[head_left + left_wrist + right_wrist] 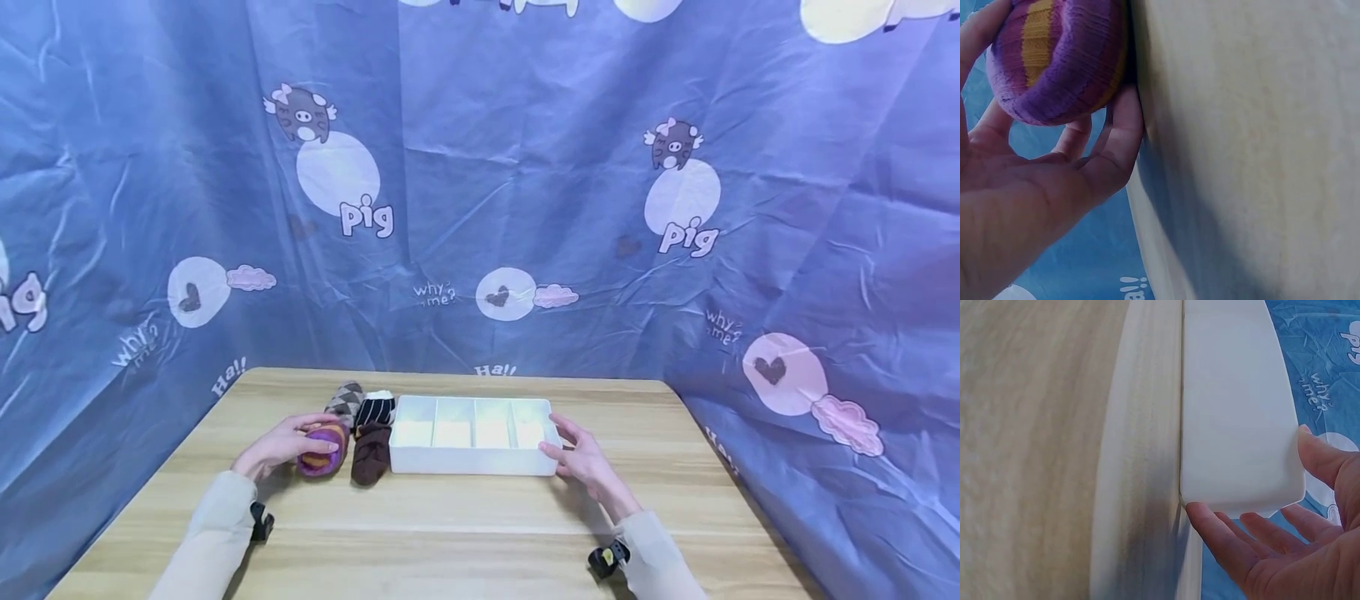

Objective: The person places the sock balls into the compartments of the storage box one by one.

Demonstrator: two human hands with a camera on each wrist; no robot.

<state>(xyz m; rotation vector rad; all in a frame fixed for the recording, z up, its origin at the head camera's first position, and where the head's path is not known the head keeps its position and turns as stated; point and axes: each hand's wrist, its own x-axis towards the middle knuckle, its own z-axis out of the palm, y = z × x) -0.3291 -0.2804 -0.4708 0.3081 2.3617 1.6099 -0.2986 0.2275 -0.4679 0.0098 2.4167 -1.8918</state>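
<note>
In the head view my left hand point(281, 443) grips a rolled-up purple sock point(321, 457) with orange stripes. Its thumb and fingers curve round the sock's sides in the left wrist view, close to the tabletop. A white four-section box point(472, 461) stands upright on the table. My right hand point(581, 458) holds the right end of this box, the thumb at the rim and the other fingers along the end wall. Beside the box's left end lie a dark brown rolled sock point(371, 454), a black sock with white stripes point(377, 410) and a grey argyle sock point(346, 401).
The wooden table point(420, 533) reaches back to a blue printed curtain point(465, 200), which also hangs along both sides. The brown and black socks lie close against the box. Each wrist wears a small dark camera mount.
</note>
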